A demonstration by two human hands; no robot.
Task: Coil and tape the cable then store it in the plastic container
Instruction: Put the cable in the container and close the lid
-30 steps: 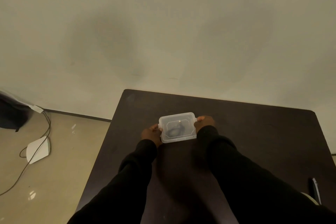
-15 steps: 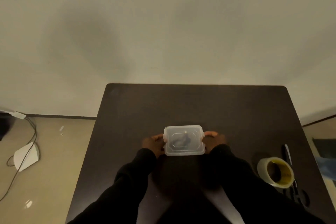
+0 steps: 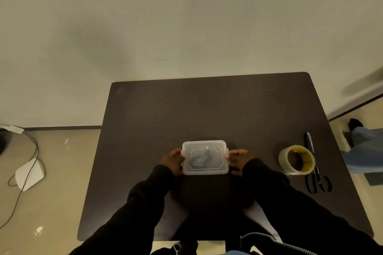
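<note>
Right of container [image 3: 205, 157], tape roll [image 3: 296, 159], scissors [image 3: 317, 174]

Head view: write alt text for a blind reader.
Two hands, left and right, flank a lidded clear container on a dark table, a dark coil dimly visible inside. A tape roll and scissors lie to the right.

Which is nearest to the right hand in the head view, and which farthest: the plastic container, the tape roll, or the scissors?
1. Plastic container: against the right hand, at the table's middle, lid on.
2. Tape roll: further right on the table.
3. Scissors: just beyond the roll, near the table's right edge.
</note>
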